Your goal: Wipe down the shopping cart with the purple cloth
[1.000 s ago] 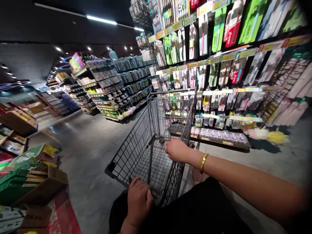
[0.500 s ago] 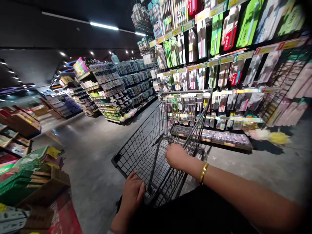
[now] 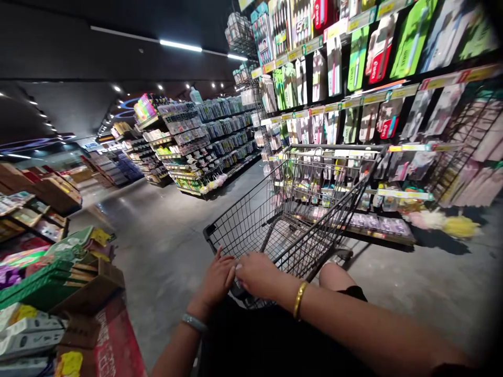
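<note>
A dark wire shopping cart (image 3: 314, 246) stands tilted across the view in front of me, and no goods show in its basket. My left hand (image 3: 215, 278) lies over the cart's near end, its fingers bent across the handle and a grey band on the wrist. Close beside it, my right hand (image 3: 257, 275) has its fingers curled in, knuckles up, at the near corner of the cart. The two hands' fingertips nearly meet. Whatever the right fingers close on is hidden beneath them. A gold bracelet (image 3: 299, 300) circles my right wrist.
A shelf rack (image 3: 334, 99) of packaged toothbrushes rises beyond the cart. At the left stand cardboard boxes (image 3: 92, 285) of goods, with a green basket (image 3: 43, 280). Another shelf unit (image 3: 184, 141) lies farther off. Grey floor (image 3: 168, 235) runs between them.
My right hand has moved from above the basket, left and towards me, to beside the left hand. The cart appears farther right and a bare knee now shows beside it.
</note>
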The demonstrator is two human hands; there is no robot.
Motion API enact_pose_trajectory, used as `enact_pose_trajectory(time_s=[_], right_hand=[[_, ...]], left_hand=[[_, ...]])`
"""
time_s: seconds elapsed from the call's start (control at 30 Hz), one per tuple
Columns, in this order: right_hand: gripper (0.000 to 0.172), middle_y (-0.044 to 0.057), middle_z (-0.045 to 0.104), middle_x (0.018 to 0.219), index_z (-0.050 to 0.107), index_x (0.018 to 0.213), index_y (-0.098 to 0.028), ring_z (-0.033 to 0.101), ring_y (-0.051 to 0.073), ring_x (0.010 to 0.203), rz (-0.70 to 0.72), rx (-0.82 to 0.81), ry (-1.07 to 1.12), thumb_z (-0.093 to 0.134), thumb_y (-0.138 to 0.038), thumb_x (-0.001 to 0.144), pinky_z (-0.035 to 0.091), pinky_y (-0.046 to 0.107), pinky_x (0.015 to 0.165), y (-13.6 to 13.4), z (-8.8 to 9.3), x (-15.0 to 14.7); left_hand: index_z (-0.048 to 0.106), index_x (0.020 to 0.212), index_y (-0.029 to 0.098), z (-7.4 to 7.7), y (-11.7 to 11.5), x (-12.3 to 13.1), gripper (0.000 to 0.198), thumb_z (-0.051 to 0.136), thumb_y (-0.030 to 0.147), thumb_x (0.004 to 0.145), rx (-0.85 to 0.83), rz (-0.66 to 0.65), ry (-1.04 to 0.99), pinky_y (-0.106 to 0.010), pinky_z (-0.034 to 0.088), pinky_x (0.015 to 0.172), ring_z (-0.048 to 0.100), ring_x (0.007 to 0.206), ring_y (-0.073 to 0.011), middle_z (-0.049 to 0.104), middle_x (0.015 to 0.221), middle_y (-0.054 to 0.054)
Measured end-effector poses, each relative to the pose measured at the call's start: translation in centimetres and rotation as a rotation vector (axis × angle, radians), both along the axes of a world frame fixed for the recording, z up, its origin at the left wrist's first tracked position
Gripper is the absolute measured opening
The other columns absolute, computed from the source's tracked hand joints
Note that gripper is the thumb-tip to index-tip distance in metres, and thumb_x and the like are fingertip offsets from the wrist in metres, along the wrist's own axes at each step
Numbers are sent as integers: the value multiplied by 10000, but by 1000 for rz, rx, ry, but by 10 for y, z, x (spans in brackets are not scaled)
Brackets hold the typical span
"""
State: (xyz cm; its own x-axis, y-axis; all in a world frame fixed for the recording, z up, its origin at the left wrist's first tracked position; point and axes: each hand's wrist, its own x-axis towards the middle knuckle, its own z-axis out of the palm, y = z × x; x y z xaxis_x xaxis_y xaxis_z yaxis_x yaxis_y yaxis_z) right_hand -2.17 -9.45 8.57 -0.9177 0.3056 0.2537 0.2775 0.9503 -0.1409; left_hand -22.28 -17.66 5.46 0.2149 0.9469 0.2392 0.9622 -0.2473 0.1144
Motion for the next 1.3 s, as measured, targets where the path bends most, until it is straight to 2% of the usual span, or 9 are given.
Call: enact_pose_trajectory(time_s=[0.1,0.23,0.43,0.57,0.63,0.73,1.0,1.2,1.3], right_hand=[[249,92,679,948,715,935,-193,600,234,910,-121,-32,-20,566,-391,914,460,316,739,16,0,10],[202,99,669,983,722,935,-191,589,236,950,-408,-84,-25,588,-338,901,448,306,759,37,-2,28],[252,71,670,1009,705,1011,-199,572,186,933,-236,-156,73,485,-315,971,421,279,782,18,-18,23],[244,68,658,991,703,970,-208,559,199,959,-367,-64,70,549,-396,944,412,298,817,44,-12,61],[218,71,656,985,700,965,-203,571,198,944,-498,-43,52,535,-344,943,409,295,803,57,-7,79],[203,68,659,986,701,975,-215,591,199,928,-581,-29,7,521,-292,923,407,289,774,64,-3,91],[282,63,692,1025,729,1010,-252,637,203,906,-712,-151,-64,469,-307,918,416,282,702,57,3,81],[275,75,689,1021,736,1011,-241,617,205,939,-389,-154,45,530,-399,920,442,291,792,27,-2,21],[268,60,679,992,731,991,-255,621,189,859,-464,-179,12,510,-397,937,444,269,697,43,0,34]], left_hand=[[684,1036,208,9,-5,7,320,377,291,1001,60,183,66,-586,65,1231,599,1201,-221,745,1052,-34],[634,1184,219,11,-7,56,319,388,337,1018,239,323,-79,-586,159,1214,605,1200,-225,705,1201,-67],[363,1494,114,-11,8,116,612,283,501,1027,245,463,-144,-391,501,956,612,1197,-270,539,1433,-193],[460,1447,112,-5,11,111,705,236,610,1000,-52,573,-4,-336,507,678,712,868,-272,719,1115,-186],[689,1159,136,1,10,108,707,195,616,1000,-195,569,60,-332,482,648,709,789,-278,744,868,-142],[737,822,164,6,7,106,753,158,609,1003,-239,510,121,-341,463,640,699,762,-284,727,777,-126],[739,765,149,2,3,98,750,116,465,1038,-191,479,160,-324,456,659,689,728,-247,704,718,-131],[731,836,129,0,22,71,632,192,388,1042,-221,391,281,-345,469,726,698,790,-253,721,789,-148],[728,829,125,2,32,57,618,200,368,1041,-216,410,301,-341,474,751,697,812,-246,717,799,-152]])
